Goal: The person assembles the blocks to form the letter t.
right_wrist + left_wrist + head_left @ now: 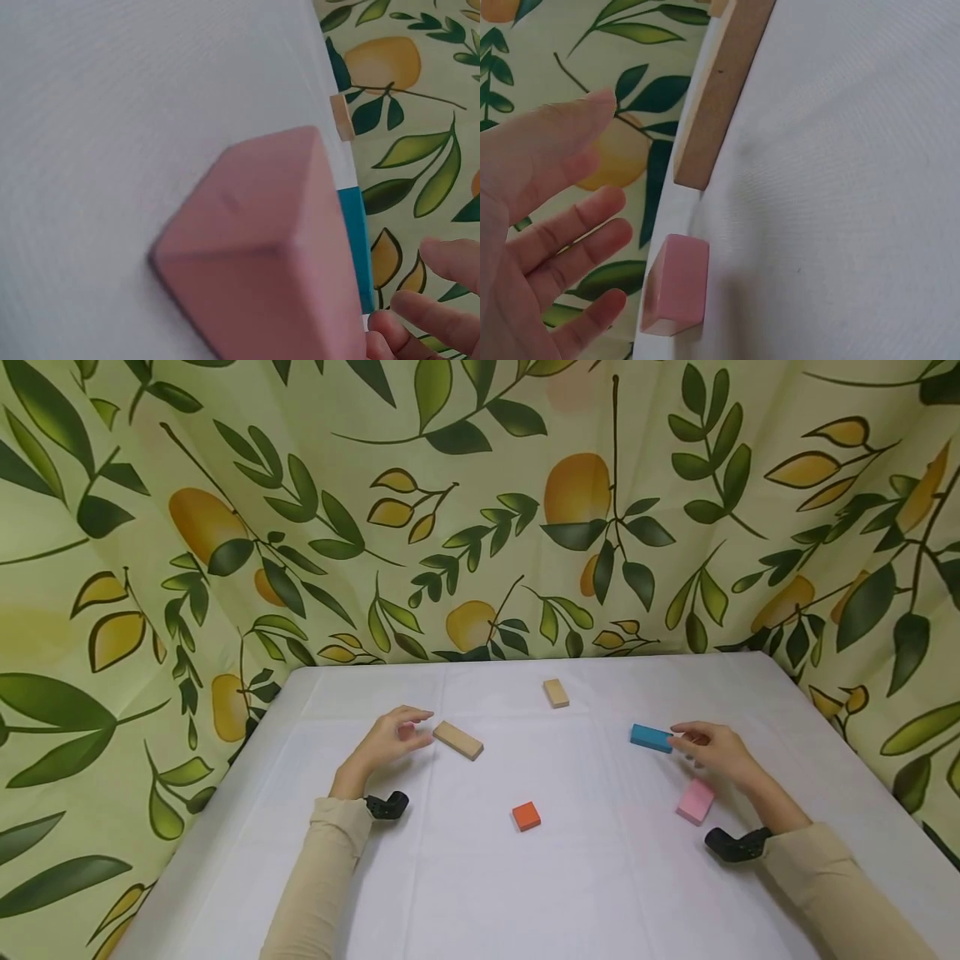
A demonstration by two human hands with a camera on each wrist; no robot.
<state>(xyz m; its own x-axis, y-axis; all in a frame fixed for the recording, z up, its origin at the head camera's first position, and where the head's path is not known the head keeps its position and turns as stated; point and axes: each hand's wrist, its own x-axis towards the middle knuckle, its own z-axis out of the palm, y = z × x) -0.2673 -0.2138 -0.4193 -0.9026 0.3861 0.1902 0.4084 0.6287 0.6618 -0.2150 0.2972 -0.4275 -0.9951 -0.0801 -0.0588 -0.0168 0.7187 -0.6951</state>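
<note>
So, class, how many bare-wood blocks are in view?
2: the longer block beside the left hand, the shorter block near the far edge of the table. Others might be hidden.

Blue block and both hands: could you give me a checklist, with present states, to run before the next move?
1. Left hand free: ok; fingers spread, holding nothing.
2. Right hand touching the blue block: cannot tell; fingertips are right at its end.
3. Blue block lying on the table: ok.
4. Left pink block plainly visible in the head view: not ok; the left hand largely hides it.
5. Orange block away from both hands: ok.
</note>
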